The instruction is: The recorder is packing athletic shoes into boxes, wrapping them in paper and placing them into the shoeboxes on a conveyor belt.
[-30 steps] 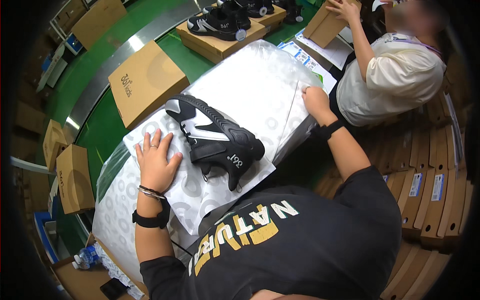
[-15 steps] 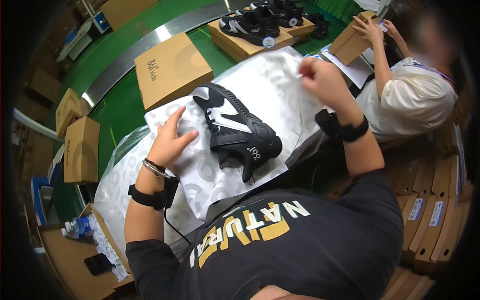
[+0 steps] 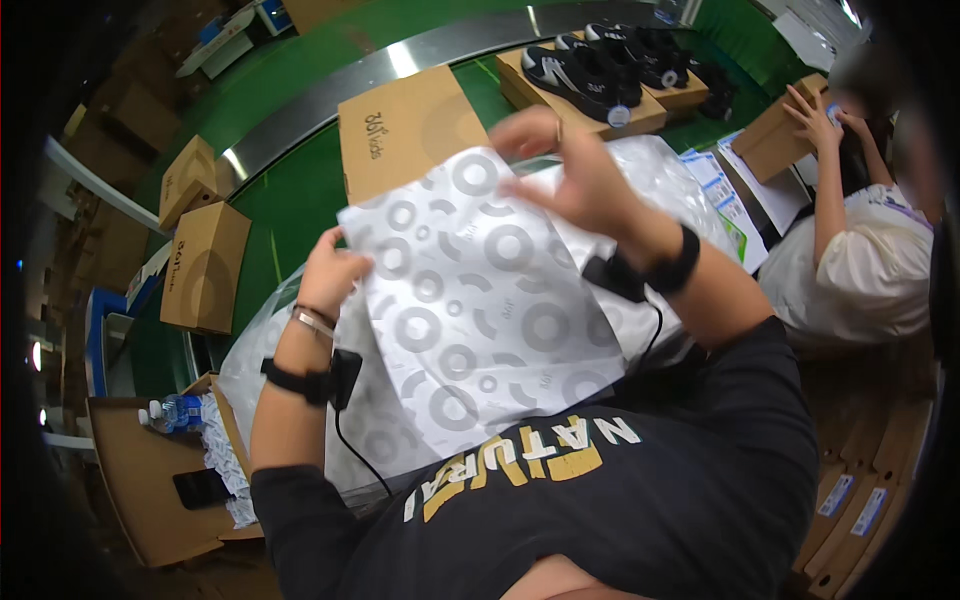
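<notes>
A sheet of white wrapping paper (image 3: 470, 290) with grey rings and arcs stands raised in front of me, its lower edge against my shirt. My left hand (image 3: 332, 280) pinches it at the left side. Over the upper right edge hovers my right hand (image 3: 590, 185), slightly blurred, thumb and fingers apart. The black, white and silver shoe seen earlier is hidden, apparently behind the sheet. Below lies a stack of more white paper (image 3: 370, 440) with clear plastic film. Just past the raised sheet sits a closed brown shoebox (image 3: 410, 130).
Black shoes (image 3: 580, 80) stand on brown boxes (image 3: 640, 115) at the back. More shoeboxes (image 3: 205, 270) are at left, near an open carton (image 3: 130, 480) with a bottle (image 3: 175, 412) and phone (image 3: 200, 490). A co-worker (image 3: 850, 240) holds a box at right.
A paper sheet has come up over the shoe, hiding it. My right hand has moved left to the sheet's top edge; my left hand has closed on its side. The view has shifted.
</notes>
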A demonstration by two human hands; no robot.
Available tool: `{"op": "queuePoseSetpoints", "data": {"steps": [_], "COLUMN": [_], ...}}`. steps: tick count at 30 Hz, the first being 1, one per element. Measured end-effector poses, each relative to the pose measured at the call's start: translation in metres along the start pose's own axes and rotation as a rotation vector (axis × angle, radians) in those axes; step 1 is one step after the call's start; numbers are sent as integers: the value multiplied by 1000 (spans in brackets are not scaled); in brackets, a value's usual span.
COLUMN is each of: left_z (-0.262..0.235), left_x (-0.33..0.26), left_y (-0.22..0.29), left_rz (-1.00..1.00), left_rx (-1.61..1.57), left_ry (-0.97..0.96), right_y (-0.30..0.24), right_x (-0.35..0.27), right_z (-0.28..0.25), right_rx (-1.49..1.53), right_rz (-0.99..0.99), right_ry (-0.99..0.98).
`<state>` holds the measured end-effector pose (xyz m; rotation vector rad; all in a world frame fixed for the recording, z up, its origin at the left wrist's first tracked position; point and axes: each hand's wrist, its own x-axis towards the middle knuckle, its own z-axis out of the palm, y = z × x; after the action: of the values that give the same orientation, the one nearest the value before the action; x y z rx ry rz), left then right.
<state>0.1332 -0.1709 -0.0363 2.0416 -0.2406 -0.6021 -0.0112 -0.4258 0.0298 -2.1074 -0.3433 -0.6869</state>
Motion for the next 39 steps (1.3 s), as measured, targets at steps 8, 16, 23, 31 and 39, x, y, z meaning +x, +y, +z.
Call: {"op": "queuePoseSetpoints", "data": {"steps": [8,16,23,31,39], "left_z": [8,-8,-21,60,-23], "left_x": [208,108,81,-87,-83], "left_y": [-89,0,-33,-49,24], "left_rz": [-324,-196,-443,353,295], "left_rx": [-797,-189,47,38,-345], "left_ry": [5,-285,-73,-125,-140], "right_y": [186,167,146,44,-5], "right_x": [44,37,10,-108,-29], "right_z": [54,49,22,-2,24], "right_rx": [-348,-344,317,702,902], "right_rz": [743,659,901,831,841], "right_ry": [-371,138,182,-680,-412]}}
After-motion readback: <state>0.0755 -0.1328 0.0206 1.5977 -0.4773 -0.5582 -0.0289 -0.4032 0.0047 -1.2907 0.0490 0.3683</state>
